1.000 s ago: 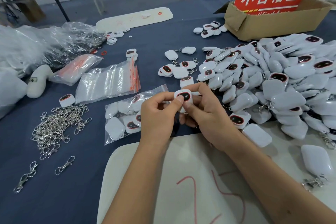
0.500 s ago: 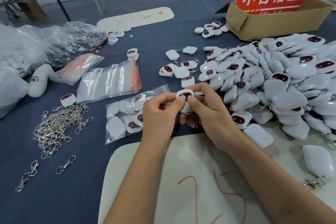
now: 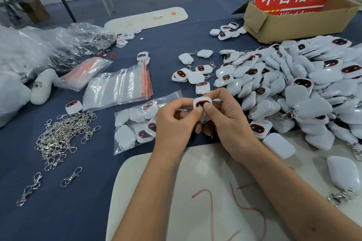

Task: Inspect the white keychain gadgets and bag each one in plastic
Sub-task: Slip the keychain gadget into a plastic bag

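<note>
My left hand (image 3: 176,121) and right hand (image 3: 229,121) both pinch one gadget (image 3: 201,102), face up. The bags (image 3: 117,88) lie left, nearer my left hand.

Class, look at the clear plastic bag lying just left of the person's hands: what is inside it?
The plastic bag holds several white gadgets, some showing dark red-rimmed faces. The left hand covers its right end, so the full count is hidden.

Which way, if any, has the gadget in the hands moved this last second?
No: the gadget stays just beyond the filled bag's red-sealed corner; only the thumbs crept onto its face.
</note>
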The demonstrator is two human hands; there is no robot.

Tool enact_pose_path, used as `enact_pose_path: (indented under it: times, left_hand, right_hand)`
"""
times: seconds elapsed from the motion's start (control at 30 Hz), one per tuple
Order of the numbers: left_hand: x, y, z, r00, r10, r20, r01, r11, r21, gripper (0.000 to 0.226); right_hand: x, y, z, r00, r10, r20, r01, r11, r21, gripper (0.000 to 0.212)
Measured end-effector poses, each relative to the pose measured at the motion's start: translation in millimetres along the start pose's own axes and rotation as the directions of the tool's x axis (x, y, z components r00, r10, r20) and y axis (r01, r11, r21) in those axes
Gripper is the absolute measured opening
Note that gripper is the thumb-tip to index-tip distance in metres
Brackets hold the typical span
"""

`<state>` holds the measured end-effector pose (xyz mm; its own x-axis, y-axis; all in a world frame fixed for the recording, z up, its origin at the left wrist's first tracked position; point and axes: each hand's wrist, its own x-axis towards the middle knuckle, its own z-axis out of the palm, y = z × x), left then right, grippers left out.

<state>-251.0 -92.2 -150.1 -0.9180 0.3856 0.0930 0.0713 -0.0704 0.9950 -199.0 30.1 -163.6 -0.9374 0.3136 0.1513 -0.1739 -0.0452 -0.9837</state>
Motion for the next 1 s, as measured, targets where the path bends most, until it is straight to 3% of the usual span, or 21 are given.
enact_pose_path:
  times: [0.63,0.73,0.87,1.0]
  left_hand:
    - [-0.2,1.0,-3.7,1.000,0.000,0.008,0.000,1.000,0.020,0.011]
    - [-0.8,-0.2,-3.6,1.000,0.006,-0.026,-0.003,0.996,0.093,0.010]
    - [-3.0,1.0,-0.3,0.997,0.037,-0.069,-0.025,0.986,0.164,0.010]
    - [-2.7,2.4,5.5,0.980,0.161,-0.118,-0.120,0.948,0.296,0.012]
  right_hand:
    - [-1.8,-4.1,-1.9,0.997,0.018,0.072,-0.027,0.991,0.131,0.010]
    - [-2.7,-4.9,-2.5,0.996,0.035,0.080,-0.045,0.990,0.132,0.011]
    - [-2.3,-6.3,-2.8,0.997,0.032,0.068,-0.042,0.988,0.149,0.028]
    - [-0.9,-4.0,-4.1,0.999,0.026,0.027,-0.029,0.991,0.133,0.025]
